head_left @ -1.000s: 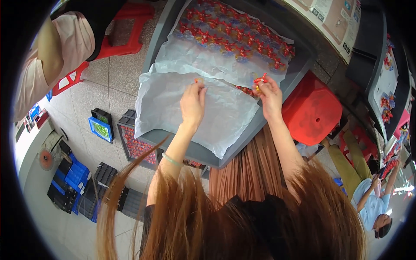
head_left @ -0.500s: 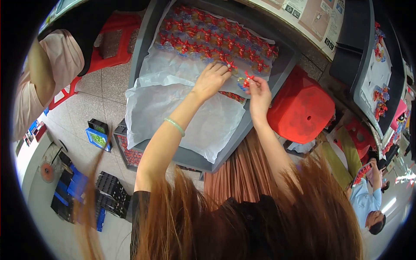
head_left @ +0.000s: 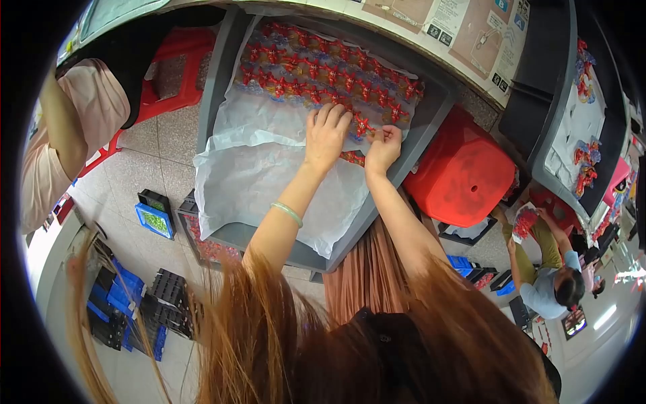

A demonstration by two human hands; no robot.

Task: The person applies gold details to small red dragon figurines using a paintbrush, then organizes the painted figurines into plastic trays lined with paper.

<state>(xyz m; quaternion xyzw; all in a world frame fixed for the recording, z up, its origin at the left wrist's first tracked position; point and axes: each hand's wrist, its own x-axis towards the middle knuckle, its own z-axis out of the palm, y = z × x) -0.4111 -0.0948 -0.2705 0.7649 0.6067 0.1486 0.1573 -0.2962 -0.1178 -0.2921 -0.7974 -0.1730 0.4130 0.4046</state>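
Small red star-shaped figurines with clear blue and yellow parts stand in rows (head_left: 330, 74) on white paper (head_left: 269, 121) inside a grey tray (head_left: 219, 81). At the front end of the rows, my left hand (head_left: 325, 138) reaches in, fingers stretched out and slightly apart, tips beside the figurines. My right hand (head_left: 383, 149) is closed in a pinch at the edge of one red figurine (head_left: 363, 126), which sits between the two hands. Its fingertips partly hide the contact. A loose white sheet (head_left: 276, 188) covers the near part of the tray, with red figurines (head_left: 352, 158) showing at its edge.
A red stool (head_left: 464, 178) stands right of the tray. Another grey tray (head_left: 558, 141) with figurines is farther right. Cardboard (head_left: 464, 34) lies beyond the tray. One person (head_left: 91, 101) sits at left, another (head_left: 555, 283) at right. A blue crate (head_left: 153, 219) is on the floor.
My right hand has carried the figurine left and down to the paper beside the row. My left hand's fingers have straightened. The view has shifted slightly, and the person at right shows more.
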